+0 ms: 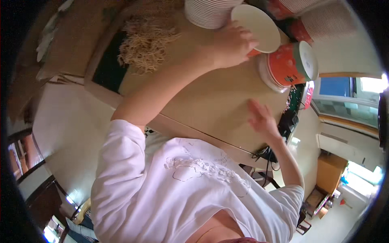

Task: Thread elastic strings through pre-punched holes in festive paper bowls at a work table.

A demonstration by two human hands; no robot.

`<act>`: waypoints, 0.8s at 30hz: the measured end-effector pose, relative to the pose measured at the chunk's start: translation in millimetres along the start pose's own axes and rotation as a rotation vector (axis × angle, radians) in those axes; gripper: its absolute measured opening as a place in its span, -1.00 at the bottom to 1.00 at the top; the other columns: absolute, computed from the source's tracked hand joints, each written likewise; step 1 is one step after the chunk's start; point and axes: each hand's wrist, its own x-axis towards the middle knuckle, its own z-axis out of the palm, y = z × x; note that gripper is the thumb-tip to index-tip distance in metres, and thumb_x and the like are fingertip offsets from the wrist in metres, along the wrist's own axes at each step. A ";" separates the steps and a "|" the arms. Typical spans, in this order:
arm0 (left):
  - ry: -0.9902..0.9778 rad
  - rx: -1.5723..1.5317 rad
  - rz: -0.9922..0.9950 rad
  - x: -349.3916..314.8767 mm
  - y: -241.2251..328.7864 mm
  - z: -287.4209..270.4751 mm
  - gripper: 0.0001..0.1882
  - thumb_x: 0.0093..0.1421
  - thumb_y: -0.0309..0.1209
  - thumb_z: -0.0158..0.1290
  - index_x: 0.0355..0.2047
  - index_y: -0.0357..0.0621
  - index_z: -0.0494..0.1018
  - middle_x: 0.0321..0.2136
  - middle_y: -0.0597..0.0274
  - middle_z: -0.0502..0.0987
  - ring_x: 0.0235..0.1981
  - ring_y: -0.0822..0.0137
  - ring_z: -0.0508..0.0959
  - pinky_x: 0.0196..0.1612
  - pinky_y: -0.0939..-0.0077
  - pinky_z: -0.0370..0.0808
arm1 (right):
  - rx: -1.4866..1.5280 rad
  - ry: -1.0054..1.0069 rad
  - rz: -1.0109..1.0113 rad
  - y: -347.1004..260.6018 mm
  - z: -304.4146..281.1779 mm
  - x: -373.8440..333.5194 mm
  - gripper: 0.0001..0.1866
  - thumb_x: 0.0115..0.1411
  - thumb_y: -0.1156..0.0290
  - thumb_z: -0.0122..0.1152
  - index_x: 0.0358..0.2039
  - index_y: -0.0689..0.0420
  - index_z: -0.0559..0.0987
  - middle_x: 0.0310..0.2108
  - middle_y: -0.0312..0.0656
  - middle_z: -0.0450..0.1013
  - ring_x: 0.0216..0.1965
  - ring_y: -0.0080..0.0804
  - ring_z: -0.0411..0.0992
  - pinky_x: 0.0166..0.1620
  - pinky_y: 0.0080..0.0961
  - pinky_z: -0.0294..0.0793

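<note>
At the far side of the table, my left hand (237,44) has its fingers curled at the near edge of a paper tub (262,26) with a cream inside. A little of that tub's red outer wall shows below the rim. Just to its right stands a red paper tub (285,65), its pale round base turned away from me. A whitish rim or ring (268,75) shows at its other end. Nearer to me, my right hand (262,121) hovers over the tabletop, slightly blurred, fingers apart and holding nothing.
A loose pile of thin tan strands (146,46) lies on the table (194,105) to the left. Tall stacks of nested white tubs (210,12) rise at the back, with more stacks (324,22) at the far right. Black cables (265,156) hang by the right edge.
</note>
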 end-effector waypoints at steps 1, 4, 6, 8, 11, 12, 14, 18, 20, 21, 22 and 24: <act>0.004 -0.021 0.010 1.5 -2.6 4.3 -0.76 0.03 -0.38 0.16 -0.27 -0.17 0.52 -0.24 0.13 0.53 -0.12 0.14 0.49 0.04 0.25 0.36 | -0.169 0.065 -0.034 -5.9 -18.0 -8.9 -0.48 0.08 0.47 0.15 0.11 0.15 0.38 0.16 -0.11 0.28 0.14 -0.19 0.26 0.18 -0.27 0.24; -0.132 -0.053 -0.020 -3.2 -4.3 8.5 -0.83 0.04 -0.42 0.14 -0.33 -0.18 0.52 -0.33 0.14 0.55 -0.18 0.12 0.50 0.00 0.25 0.37 | 0.062 -0.057 0.044 -41.7 -36.1 -33.8 -0.68 0.14 0.61 0.08 -0.06 0.21 0.48 -0.02 -0.12 0.43 -0.02 -0.33 0.43 -0.02 -0.49 0.41; -0.119 -0.048 -0.046 -5.8 -2.4 12.4 -0.89 0.04 -0.47 0.11 -0.38 -0.18 0.51 -0.39 0.15 0.55 -0.24 0.08 0.50 -0.01 0.21 0.37 | 0.435 -0.471 0.282 -66.3 -15.6 -38.3 -0.77 0.19 0.57 0.06 -0.12 0.23 0.49 -0.18 -0.18 0.50 -0.19 -0.40 0.49 -0.09 -0.52 0.45; -0.150 -0.085 -0.050 -4.4 11.3 -2.4 -0.90 0.05 -0.48 0.10 -0.39 -0.18 0.50 -0.38 0.14 0.54 -0.24 0.08 0.50 -0.01 0.20 0.37 | 0.504 -0.537 0.343 -53.3 -9.7 -42.5 -0.75 0.13 0.55 0.12 -0.13 0.23 0.50 -0.25 -0.20 0.52 -0.26 -0.44 0.49 -0.15 -0.51 0.47; -0.181 -0.142 -0.070 -26.8 30.9 -22.8 -0.92 0.07 -0.53 0.03 -0.40 -0.18 0.49 -0.41 0.12 0.52 -0.25 0.08 0.51 0.06 0.15 0.35 | 0.243 -0.205 0.313 -14.9 -26.7 -37.8 -0.78 0.06 0.63 0.07 -0.23 0.23 0.51 -0.39 -0.25 0.51 -0.36 -0.57 0.46 -0.30 -0.63 0.45; -0.181 -0.170 -0.087 -38.0 34.9 -28.8 -0.89 0.08 -0.56 -0.03 -0.41 -0.17 0.49 -0.43 0.11 0.51 -0.26 0.08 0.52 0.12 0.12 0.32 | 0.266 -0.182 0.290 -11.3 -28.5 -37.7 -0.80 0.05 0.66 0.02 -0.28 0.28 0.51 -0.38 -0.22 0.50 -0.34 -0.52 0.48 -0.26 -0.59 0.47; -0.199 -0.183 -0.093 -57.3 44.1 -40.4 -0.92 0.09 -0.55 -0.01 -0.42 -0.19 0.48 -0.45 0.11 0.49 -0.27 0.09 0.51 0.16 0.12 0.30 | 0.475 -0.306 0.281 -18.9 -22.7 -40.6 -0.81 0.08 0.69 -0.05 -0.30 0.33 0.50 -0.38 -0.18 0.49 -0.31 -0.47 0.49 -0.21 -0.54 0.50; -0.214 -0.225 -0.137 -70.4 60.6 -57.3 -0.95 0.06 -0.57 0.05 -0.43 -0.21 0.47 -0.48 0.15 0.45 -0.27 0.14 0.50 0.19 0.11 0.31 | 0.917 -0.557 0.500 0.1 -2.9 -43.2 -0.85 0.11 0.59 0.09 -0.28 0.32 0.50 -0.39 -0.17 0.53 -0.35 -0.50 0.51 -0.28 -0.55 0.51; -0.238 -0.209 -0.170 -79.0 63.9 -63.0 -0.90 0.02 -0.58 0.10 -0.40 -0.18 0.48 -0.43 0.17 0.46 -0.25 0.16 0.50 0.20 0.12 0.30 | 0.113 -0.156 0.292 -3.3 -32.4 -20.6 -0.87 0.08 0.63 0.08 -0.31 0.32 0.49 -0.43 -0.20 0.53 -0.38 -0.50 0.51 -0.30 -0.55 0.51; -0.252 -0.195 -0.197 -81.2 65.3 -65.0 -0.83 -0.02 -0.59 0.16 -0.37 -0.16 0.49 -0.38 0.19 0.48 -0.23 0.18 0.51 0.20 0.12 0.30 | 0.246 -0.173 0.301 -12.0 -39.8 -20.2 -0.86 0.10 0.63 0.07 -0.29 0.30 0.50 -0.43 -0.21 0.52 -0.35 -0.51 0.51 -0.24 -0.53 0.50; -0.251 -0.196 -0.194 -80.1 68.7 -67.2 -0.83 -0.02 -0.59 0.16 -0.37 -0.16 0.49 -0.38 0.19 0.48 -0.23 0.18 0.51 0.20 0.12 0.30 | 0.515 -0.260 0.296 -14.3 -28.7 -25.4 -0.85 0.11 0.60 0.08 -0.27 0.29 0.50 -0.41 -0.19 0.52 -0.31 -0.50 0.50 -0.20 -0.50 0.49; -0.158 -0.213 -0.209 -74.3 75.1 -69.8 -0.81 -0.02 -0.58 0.17 -0.35 -0.15 0.49 -0.38 0.20 0.48 -0.24 0.16 0.50 0.12 0.13 0.37 | 0.525 -0.597 0.166 -37.8 -12.4 -26.5 -0.82 0.17 0.49 0.11 -0.22 0.26 0.51 -0.29 -0.12 0.52 -0.21 -0.44 0.50 -0.10 -0.46 0.46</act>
